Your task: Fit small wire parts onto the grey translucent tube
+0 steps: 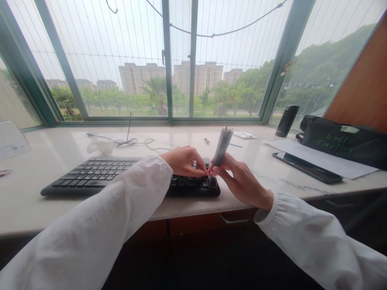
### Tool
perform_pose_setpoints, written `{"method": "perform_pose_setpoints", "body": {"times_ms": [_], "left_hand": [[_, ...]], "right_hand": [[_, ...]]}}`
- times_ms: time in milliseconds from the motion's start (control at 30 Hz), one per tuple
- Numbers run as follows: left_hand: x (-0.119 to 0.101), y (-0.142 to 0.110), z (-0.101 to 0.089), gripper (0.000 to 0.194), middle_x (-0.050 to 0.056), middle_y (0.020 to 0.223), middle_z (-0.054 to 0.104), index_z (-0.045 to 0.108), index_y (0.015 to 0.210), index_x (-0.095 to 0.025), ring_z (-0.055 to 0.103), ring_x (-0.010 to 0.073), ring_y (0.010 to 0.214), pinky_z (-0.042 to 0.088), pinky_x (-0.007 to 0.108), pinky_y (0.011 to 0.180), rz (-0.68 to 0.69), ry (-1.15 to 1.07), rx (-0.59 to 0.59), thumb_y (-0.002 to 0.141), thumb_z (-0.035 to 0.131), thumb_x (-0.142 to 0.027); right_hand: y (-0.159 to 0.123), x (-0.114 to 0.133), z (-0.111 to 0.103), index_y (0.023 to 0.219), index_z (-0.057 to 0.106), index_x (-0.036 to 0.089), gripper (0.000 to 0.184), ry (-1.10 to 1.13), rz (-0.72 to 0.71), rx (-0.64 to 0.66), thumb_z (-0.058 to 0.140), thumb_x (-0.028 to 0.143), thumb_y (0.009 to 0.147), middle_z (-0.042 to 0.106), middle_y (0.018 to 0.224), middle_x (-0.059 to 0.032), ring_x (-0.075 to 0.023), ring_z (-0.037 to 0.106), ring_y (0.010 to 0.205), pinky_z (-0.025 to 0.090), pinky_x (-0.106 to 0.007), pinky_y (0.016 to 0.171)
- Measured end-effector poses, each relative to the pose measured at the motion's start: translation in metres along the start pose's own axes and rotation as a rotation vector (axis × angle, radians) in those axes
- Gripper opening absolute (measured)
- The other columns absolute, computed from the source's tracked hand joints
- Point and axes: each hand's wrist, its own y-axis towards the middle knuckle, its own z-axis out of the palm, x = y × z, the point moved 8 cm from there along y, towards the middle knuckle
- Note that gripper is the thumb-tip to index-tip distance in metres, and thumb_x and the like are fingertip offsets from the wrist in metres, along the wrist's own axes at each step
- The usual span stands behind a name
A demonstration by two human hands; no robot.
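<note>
R hand [242, 181] gripping grey tube [222, 147], L hand [183, 161] pinching its low end, above black kbd [90, 177].

One left hand [183, 161], one right hand [243, 183], one tube [222, 147], one keyboard [90, 177], one phone [306, 169], one bottle [286, 121], one bag [341, 143], one paper sheet [305, 151], one desk [60, 141].
</note>
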Motion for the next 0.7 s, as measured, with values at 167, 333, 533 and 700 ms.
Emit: {"method": "perform_pose_setpoints", "body": {"times_ms": [167, 333, 533, 700], "left_hand": [[-0.005, -0.001, 0.0, 0.022, 0.0, 0.084, 0.07, 0.076, 0.09, -0.022, 0.059, 0.0124, 0.075, 0.04, 0.021, 0.069, 0.026, 0.037, 0.002, 0.083, 0.064, -0.04], [-0.005, 0.0, 0.007, 0.058, 0.006, 0.118, 0.059, 0.062, 0.108, -0.024, 0.049, 0.0255, 0.116, 0.037, 0.034, 0.099, 0.052, 0.022, 0.002, 0.067, 0.075, -0.063], [-0.005, 0.001, 0.017, 0.067, 0.007, 0.124, 0.054, 0.056, 0.112, -0.023, 0.049, 0.027, 0.117, 0.039, 0.034, 0.099, 0.039, -0.047, 0.069, 0.064, 0.077, -0.064], [-0.007, 0.002, 0.01, 0.069, 0.009, 0.122, 0.058, 0.057, 0.12, -0.021, 0.054, 0.0261, 0.112, 0.041, 0.033, 0.095, 0.013, -0.027, 0.04, 0.067, 0.075, -0.062]], "right_hand": [[0.0, -0.004, 0.0, 0.1, 0.052, 0.021, 0.01, 0.008, 0.035, -0.014, 0.048, 0.03, 0.097, 0.069, 0.085, -0.0032, -0.0182, 0.068, 0.078, 0.055, -0.031, 0.073], [0.002, -0.014, -0.005, 0.1, 0.052, 0.021, 0.015, 0.198, 0.113, -0.078, 0.05, 0.035, 0.097, 0.067, 0.084, -0.0026, -0.0167, 0.066, 0.077, 0.058, -0.031, 0.069], [0.004, -0.014, -0.003, 0.097, 0.053, 0.02, 0.017, 0.235, 0.101, -0.052, 0.051, 0.036, 0.097, 0.067, 0.083, -0.0027, -0.0161, 0.066, 0.077, 0.056, -0.032, 0.075], [0.004, -0.024, -0.01, 0.098, 0.05, 0.02, 0.024, 0.384, 0.146, -0.15, 0.06, 0.041, 0.091, 0.069, 0.083, -0.0027, -0.0176, 0.069, 0.07, 0.055, -0.03, 0.059]]}}
